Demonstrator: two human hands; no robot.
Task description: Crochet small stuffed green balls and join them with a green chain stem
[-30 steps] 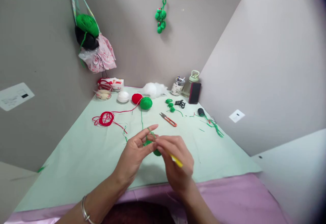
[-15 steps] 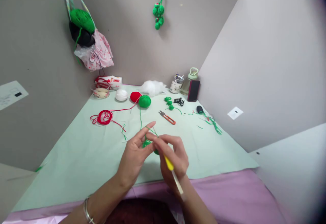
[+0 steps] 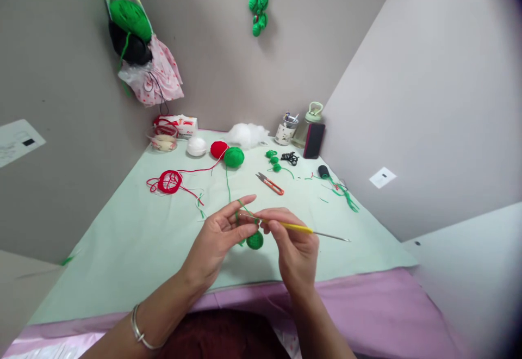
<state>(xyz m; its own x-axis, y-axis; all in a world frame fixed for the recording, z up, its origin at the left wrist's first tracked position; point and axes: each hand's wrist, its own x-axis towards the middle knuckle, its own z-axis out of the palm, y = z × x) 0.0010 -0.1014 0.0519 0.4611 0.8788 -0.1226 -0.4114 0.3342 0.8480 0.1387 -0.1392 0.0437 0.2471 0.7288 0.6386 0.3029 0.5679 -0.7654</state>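
Observation:
In my right hand (image 3: 299, 250) is a yellow-handled crochet hook (image 3: 299, 228), lying almost level, with its bare metal end pointing right. Its other tip reaches left to my left hand (image 3: 218, 234). Green yarn (image 3: 228, 187) runs from a green ball of yarn (image 3: 234, 157) down over the raised left index finger. A small round green crochet piece (image 3: 255, 240) hangs below the hook, beside my left thumb. The left thumb and fingers close on the yarn above this piece; the exact pinch point is partly hidden.
Orange-handled thread snips (image 3: 269, 184) lie beyond my hands. Red yarn (image 3: 169, 181) sits loosely coiled at left. Small green pieces (image 3: 276, 167), a black claw clip (image 3: 290, 158), a phone (image 3: 314, 141) and white stuffing (image 3: 248, 135) are farther back. A dark spool (image 3: 323, 172) lies at right.
The crochet hook has swung from pointing down toward me to nearly level. My right hand has shifted right, and the round green piece shows more fully. The whole view has tilted slightly downward.

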